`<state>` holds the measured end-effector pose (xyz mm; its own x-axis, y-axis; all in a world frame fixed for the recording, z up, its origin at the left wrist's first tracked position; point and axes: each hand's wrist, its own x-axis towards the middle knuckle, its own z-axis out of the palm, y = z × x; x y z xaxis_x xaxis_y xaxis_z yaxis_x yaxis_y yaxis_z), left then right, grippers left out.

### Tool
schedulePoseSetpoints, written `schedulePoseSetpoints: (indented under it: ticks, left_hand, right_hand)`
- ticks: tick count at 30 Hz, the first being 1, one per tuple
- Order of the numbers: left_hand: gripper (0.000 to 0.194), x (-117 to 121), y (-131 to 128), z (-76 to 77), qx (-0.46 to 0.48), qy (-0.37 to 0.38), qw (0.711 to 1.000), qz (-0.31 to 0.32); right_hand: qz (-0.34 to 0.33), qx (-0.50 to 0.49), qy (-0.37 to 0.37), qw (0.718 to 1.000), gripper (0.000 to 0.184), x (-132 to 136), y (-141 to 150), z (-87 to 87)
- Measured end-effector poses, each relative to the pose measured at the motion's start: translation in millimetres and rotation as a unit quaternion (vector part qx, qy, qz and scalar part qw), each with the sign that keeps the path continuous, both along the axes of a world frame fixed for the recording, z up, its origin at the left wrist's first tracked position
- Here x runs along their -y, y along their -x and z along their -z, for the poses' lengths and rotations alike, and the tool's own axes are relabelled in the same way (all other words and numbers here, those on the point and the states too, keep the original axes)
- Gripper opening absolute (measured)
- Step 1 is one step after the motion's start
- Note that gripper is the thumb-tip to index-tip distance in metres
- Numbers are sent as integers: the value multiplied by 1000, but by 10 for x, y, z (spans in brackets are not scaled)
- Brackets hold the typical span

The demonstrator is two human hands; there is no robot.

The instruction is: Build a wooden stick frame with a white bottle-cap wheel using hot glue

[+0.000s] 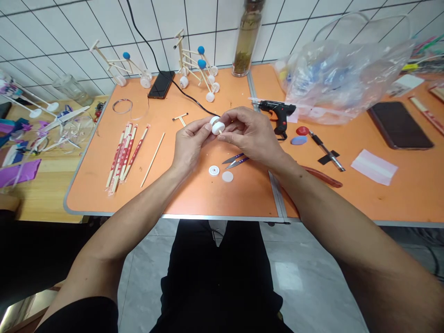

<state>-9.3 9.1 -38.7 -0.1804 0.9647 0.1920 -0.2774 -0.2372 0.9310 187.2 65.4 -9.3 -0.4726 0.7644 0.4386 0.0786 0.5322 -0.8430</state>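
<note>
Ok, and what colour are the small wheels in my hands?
The wheels are white, as the head view shows.

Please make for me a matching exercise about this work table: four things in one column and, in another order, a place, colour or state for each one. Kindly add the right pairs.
1. White wheels
2. Glue gun
3. Wrapped sticks
4. Tall glass bottle

A. Upright, near the tiled wall
B. Mostly black
C. Lying toward the left end of the orange table
D. Held between the left hand and the right hand

Right pairs: 1-D, 2-B, 3-C, 4-A
</note>
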Motion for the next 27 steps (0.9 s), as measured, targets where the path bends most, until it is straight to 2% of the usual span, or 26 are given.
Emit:
schedulePoseSetpoints:
  ticks: [9, 14, 17, 22, 27]
  left_hand:
    - [43, 27, -36, -64, 11, 18, 1000, 12]
    - [37, 38, -37, -74, 12, 31, 999, 14]
    - [32, 34, -24, -70, 27, 39, 999, 22]
    - [23, -14, 0, 8, 63, 50, 997, 1]
    - [24, -54, -8, 77, 77, 33, 996, -22]
  right_hand:
    - [-39, -28, 65, 997, 57, -107, -34, 42]
    - [-45, -15, 79, 996, 57, -117, -43, 44]
    - [-36, -10, 57, 998, 53, -112, -26, 63]
    - [25, 5, -35, 999, 36, -29, 45, 87]
    - [52, 39, -75, 995, 24, 39, 89, 113]
